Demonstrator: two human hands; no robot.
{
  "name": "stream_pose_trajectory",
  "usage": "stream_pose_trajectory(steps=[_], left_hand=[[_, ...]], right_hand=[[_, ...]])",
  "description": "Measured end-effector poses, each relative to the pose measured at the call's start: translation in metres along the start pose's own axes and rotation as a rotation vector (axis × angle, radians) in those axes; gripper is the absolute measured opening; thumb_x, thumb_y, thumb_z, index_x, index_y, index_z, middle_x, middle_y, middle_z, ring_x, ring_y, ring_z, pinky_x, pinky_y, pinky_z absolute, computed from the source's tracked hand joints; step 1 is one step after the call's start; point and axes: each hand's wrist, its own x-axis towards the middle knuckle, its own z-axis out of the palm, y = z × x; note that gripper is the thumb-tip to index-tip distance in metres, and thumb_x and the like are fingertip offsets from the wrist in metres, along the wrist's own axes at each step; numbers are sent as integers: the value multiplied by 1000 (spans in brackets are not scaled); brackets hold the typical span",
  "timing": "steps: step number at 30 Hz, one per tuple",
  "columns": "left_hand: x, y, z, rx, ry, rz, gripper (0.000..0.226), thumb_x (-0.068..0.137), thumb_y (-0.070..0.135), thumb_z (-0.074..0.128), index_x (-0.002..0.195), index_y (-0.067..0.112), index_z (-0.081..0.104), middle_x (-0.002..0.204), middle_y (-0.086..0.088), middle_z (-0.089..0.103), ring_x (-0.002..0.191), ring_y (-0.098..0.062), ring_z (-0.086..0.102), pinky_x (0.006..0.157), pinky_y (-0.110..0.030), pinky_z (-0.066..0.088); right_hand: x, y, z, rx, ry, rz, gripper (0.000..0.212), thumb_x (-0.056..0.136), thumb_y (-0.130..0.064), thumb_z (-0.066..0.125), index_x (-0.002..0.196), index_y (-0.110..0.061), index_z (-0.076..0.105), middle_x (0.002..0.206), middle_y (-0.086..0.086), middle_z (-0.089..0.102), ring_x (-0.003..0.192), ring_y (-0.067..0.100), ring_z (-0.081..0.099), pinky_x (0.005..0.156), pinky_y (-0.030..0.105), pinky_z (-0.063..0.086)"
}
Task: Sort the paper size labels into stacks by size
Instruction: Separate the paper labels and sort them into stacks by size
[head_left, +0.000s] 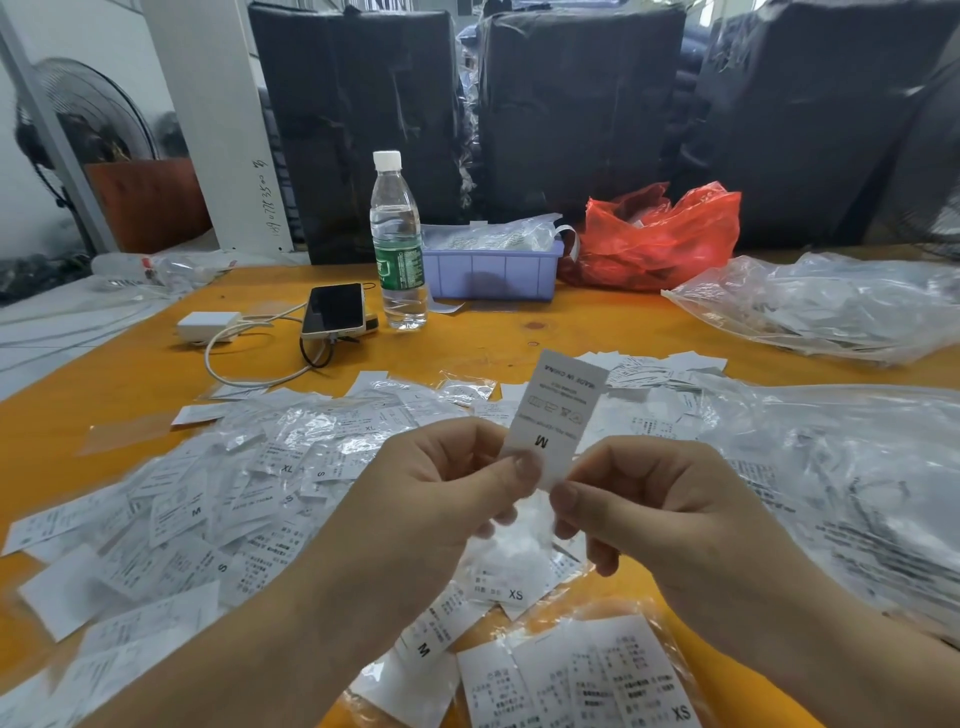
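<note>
Head view: both hands pinch one white paper "M" label (558, 415) above the loose label pile (234, 499).
Left hand (441, 499) and right hand (654, 504) grip its bottom edge; size read, probably next it needs an M stack.

An orange wooden table (597, 322) fills the lower view. At 12 o'clock, three tall black plastic-wrapped bales (582, 114) are stacked behind it. A white pillar (218, 119) with handwritten digits is seen at 11 o'clock. At 10 o'clock a black standing fan (88, 119) is set against a white wall (21, 208), beside what may be a brown box (148, 202). Even indoor light is cast throughout.
</note>
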Motion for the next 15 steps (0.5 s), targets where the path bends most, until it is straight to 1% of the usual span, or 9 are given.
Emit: stream_pose_trajectory(steps=[3,5,7,9,11,13,15], left_hand=[[1,0,-1,20,-2,0,13,71,36,71,80,28,76,75,2,71,62,-6,60,62,-21,48],[1,0,-2,43,-13,4,12,72,33,69,81,31,76,73,4,71,63,-6,60,62,-21,48],[1,0,-2,75,-37,20,14,74,35,67,85,34,75,75,4,72,65,-6,61,63,-20,50],[1,0,-2,86,-48,37,18,76,41,65,89,33,75,78,2,73,66,-6,62,65,-19,51],[0,0,-1,64,-32,47,22,78,46,63,89,31,75,82,0,73,64,-6,61,64,-17,51],[0,0,-1,78,-10,58,20,78,45,62,87,33,75,83,1,74,63,-5,60,62,-17,50],[0,0,-1,104,5,69,18,78,43,62,89,36,75,80,4,74,61,-4,60,60,-14,48]], right_hand=[[0,0,0,-29,25,-19,15,75,-29,68,73,-15,72,66,9,66,56,17,53,56,32,45],[-2,0,0,-69,34,-47,23,73,-35,68,75,-12,70,67,14,64,57,21,51,57,39,43],[-3,0,0,-105,35,-65,33,69,-43,64,76,-11,70,67,15,63,58,23,51,58,42,43],[-4,0,0,-125,22,-61,34,68,-44,62,76,-12,70,67,12,63,59,22,52,59,41,44],[-4,0,0,-133,1,-52,32,68,-43,62,76,-13,70,67,9,64,59,21,53,59,39,45],[-4,0,0,-136,-11,-46,32,68,-43,62,76,-13,70,66,7,64,60,18,53,60,35,46],[-4,-1,0,-136,-7,-49,33,67,-45,63,75,-14,70,66,7,64,60,16,53,60,34,46]])
